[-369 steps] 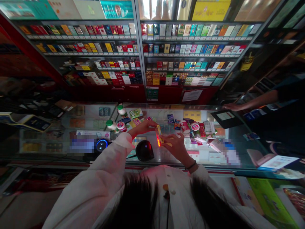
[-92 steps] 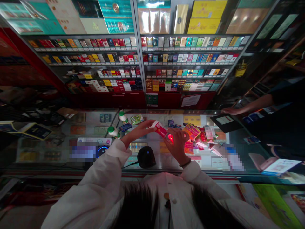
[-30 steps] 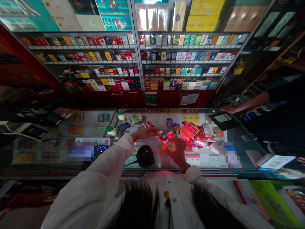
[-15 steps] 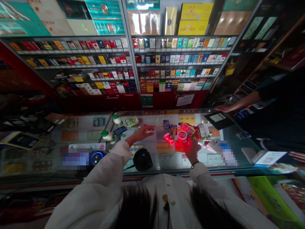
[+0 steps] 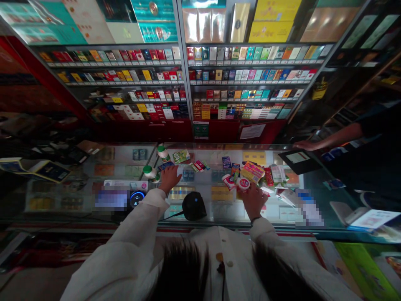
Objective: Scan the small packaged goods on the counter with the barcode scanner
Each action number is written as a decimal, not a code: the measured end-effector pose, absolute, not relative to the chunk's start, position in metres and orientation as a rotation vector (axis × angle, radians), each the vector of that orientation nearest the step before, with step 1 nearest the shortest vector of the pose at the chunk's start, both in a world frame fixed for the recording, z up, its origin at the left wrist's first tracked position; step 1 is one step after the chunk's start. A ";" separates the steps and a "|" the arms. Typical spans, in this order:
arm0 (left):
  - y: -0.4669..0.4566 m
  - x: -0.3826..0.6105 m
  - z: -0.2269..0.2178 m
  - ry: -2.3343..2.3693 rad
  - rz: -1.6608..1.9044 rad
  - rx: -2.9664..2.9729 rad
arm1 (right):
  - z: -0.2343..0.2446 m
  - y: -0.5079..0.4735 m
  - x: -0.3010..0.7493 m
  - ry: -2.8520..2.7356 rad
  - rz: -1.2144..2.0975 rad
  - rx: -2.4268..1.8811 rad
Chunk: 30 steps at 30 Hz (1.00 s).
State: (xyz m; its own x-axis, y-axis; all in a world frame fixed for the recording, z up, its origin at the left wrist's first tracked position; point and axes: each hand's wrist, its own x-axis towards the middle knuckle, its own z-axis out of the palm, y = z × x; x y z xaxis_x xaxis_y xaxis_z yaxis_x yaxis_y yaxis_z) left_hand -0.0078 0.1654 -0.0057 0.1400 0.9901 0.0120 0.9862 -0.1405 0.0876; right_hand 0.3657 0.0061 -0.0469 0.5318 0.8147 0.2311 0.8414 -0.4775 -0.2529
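Though white-topped, a round red-rimmed tub (image 5: 243, 184) beside the right hand (image 5: 254, 201)

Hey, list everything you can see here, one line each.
shelves of cigarette packs: many, mixed colours, behind the counter
glass counter: one, see-through, in front of the shelves
small boxes and packets: a heap, mixed colours, right side of the counter
round tub: one, red and white, at the right hand
blue packet: one, blue, just beyond the left hand
bottles: two, white with green caps, counter's left
round scanner: one, black, between the hands
black pad: one, black, far right
co-worker's hand: one, far right, beyond the counter
left hand: one, reaching over the counter
right hand: one, wearing a black wristband
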 end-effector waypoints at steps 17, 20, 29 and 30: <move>0.200 -0.035 -0.003 2.201 -0.082 2.276 | -0.015 -0.010 0.346 -1.434 -0.416 -2.240; 0.195 -0.030 -0.001 2.178 -0.085 2.294 | -0.010 -0.010 0.343 -1.453 -0.438 -2.225; 0.151 0.000 0.030 2.075 0.204 2.382 | 0.014 0.005 0.332 -1.723 -0.349 -2.083; 0.145 0.004 0.036 2.000 0.275 2.393 | 0.021 0.009 0.330 -1.773 -0.342 -2.049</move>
